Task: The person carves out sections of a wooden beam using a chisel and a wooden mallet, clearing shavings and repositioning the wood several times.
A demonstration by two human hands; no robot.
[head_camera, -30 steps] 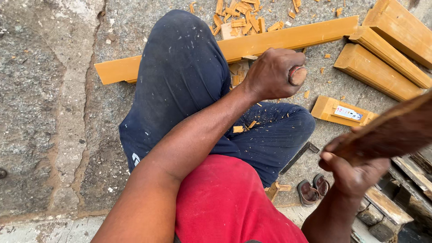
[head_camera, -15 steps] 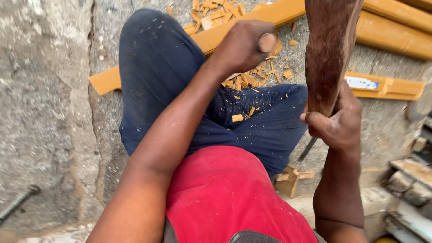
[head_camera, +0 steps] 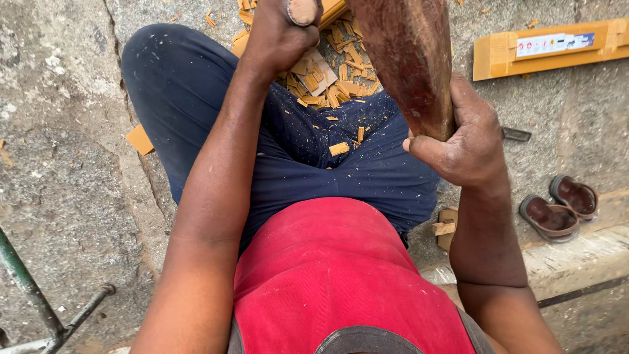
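At the far left, a green metal bar (head_camera: pixel 26 283) lies at an angle on the rough concrete floor (head_camera: pixel 59 164). Next to the right, the person's dark blue trouser leg (head_camera: pixel 177 92) extends up the frame, with one end of a yellow-painted wooden strip (head_camera: pixel 139 139) showing beside it. The left hand (head_camera: pixel 278 36) is at the top centre, fingers closed fully around a round wooden handle (head_camera: pixel 303 10), of which only the cut end is visible above the fist. Below and right of this hand, a heap of yellow wood chips (head_camera: pixel 327 78) lies on the floor between the legs, with loose chips scattered across the trouser lap. Further right, the right hand (head_camera: pixel 468 141) is wrapped tightly around the lower end of a dark brown wooden club (head_camera: pixel 406 59), which stands nearly upright above the lap and runs out of the top edge. At upper right, a yellow wooden block (head_camera: pixel 544 49) carrying a label lies on the floor. At right, a pair of brown sandals (head_camera: pixel 560 206) rests beside a concrete kerb (head_camera: pixel 576 259).
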